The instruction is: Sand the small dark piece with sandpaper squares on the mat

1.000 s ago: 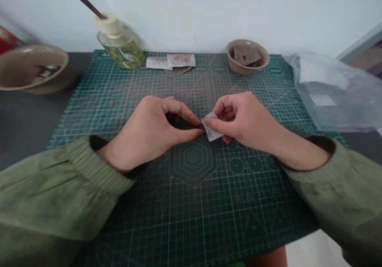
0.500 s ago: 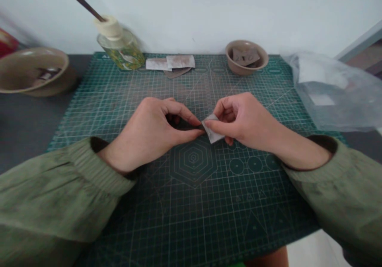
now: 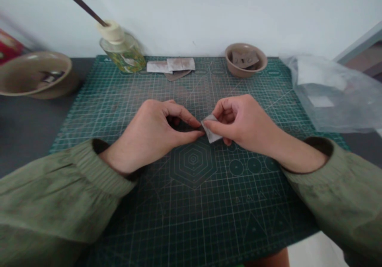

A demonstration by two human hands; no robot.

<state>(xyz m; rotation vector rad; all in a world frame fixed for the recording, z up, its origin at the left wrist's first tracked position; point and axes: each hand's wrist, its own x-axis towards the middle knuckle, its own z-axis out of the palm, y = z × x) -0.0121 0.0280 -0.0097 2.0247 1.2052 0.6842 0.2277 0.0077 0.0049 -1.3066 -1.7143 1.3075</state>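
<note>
Between the thumb and fingers of my right hand (image 3: 238,121) is a small folded piece of sandpaper (image 3: 212,135), whitish on its outer side. My left hand (image 3: 159,123) pinches a small, thin dark piece (image 3: 202,128) at thumb and fingertip. That piece meets the sandpaper's left edge, and most of it is hidden, so its kind cannot be made out. Both hands are close together just above the middle of the green cutting mat (image 3: 167,219), fingertips nearly touching.
Along the back lie white, brown-smeared strips (image 3: 180,63) over a brown flat piece (image 3: 177,75). A small bowl (image 3: 243,73) holds flat brown pieces. At left are a bottle (image 3: 123,56) with a dark stick and a larger bowl (image 3: 36,94). A clear plastic bag (image 3: 349,108) lies right.
The view has tilted slightly, so the background sits a little lower. Both hands keep their grips; the sandpaper and right hand have shifted only very slightly left.
</note>
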